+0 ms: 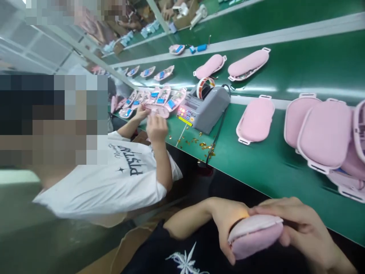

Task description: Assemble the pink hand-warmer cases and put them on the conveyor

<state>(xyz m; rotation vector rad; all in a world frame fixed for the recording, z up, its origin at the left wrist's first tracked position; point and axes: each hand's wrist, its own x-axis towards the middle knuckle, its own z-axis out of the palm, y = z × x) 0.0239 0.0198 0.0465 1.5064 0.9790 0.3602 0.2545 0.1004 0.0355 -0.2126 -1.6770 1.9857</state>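
Note:
Low in the picture, in front of the green table's near edge, both my hands hold one pink oval shell point(255, 236). My left hand point(228, 220) grips its left end, fingers curled under it. My right hand point(299, 222) lies over its right end, thumb along the top. The shell shows a pale seam along its upper rim. A stack of the same pink shells point(325, 133) sits on the table just beyond my right hand.
A grey tape dispenser point(207, 106) with a cable stands on the green table point(256, 163), with gold scraps point(199, 142) beside it. More pink shells point(256, 120) lie around. A co-worker in a white shirt point(114, 179) handles open shells point(159, 99) at the left.

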